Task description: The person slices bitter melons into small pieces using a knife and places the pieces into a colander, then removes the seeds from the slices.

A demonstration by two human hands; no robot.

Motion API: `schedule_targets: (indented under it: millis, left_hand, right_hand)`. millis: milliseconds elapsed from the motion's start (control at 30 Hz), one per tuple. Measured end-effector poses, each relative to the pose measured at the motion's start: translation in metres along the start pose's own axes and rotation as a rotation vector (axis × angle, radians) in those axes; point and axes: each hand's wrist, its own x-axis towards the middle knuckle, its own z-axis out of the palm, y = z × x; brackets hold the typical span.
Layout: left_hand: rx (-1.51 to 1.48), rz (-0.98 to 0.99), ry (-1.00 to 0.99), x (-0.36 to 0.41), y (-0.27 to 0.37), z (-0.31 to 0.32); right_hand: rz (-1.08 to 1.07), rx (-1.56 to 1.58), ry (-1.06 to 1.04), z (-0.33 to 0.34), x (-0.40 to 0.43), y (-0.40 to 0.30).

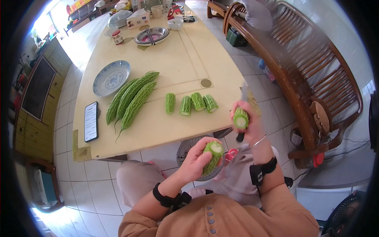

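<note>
My left hand (195,158) grips a cut length of bitter melon (213,157), its pale cut end facing up, above a grey basin (183,145) on the floor. In my right hand (251,127) are another cut piece of bitter melon (241,120) and a knife (244,93), its blade pointing away and its black handle showing below the fist. Several short bitter melon pieces (186,105) stand or lie in a row near the table's front edge. To their left, 3 whole bitter melons (137,96) lie side by side, partly against a blue-patterned plate (112,77).
A phone (91,121) with a lit screen lies at the left of the cream table (165,63). Farther back are stacked metal dishes with chopsticks (151,36), a patterned cup (117,37), a tissue box (138,20) and a white bowl (175,24). A wooden bench (284,71) runs along the right.
</note>
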Motion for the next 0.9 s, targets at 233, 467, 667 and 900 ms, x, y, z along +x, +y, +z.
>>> schedule_targets:
  millis: [233,467,667,900]
  left_hand:
    - [-0.612,-0.428,0.387,0.001,-0.005,-0.003]
    - [-0.380,-0.352,0.294,-0.013,-0.006,-0.018]
    - [-0.668,-0.401,0.450,-0.011,0.011,-0.003]
    - [-0.466,-0.352,0.300,-0.019,0.001,-0.014]
  right_hand:
    - [-0.408,-1.421,0.341,-0.021,0.067,-0.014]
    - [-0.231,-0.996,0.200,-0.037,0.090,-0.003]
    - [-0.504,-1.029,0.257,-0.050,0.083,0.001]
    - [-0.181,-0.821,-0.235,0.011,-0.030,0.005]
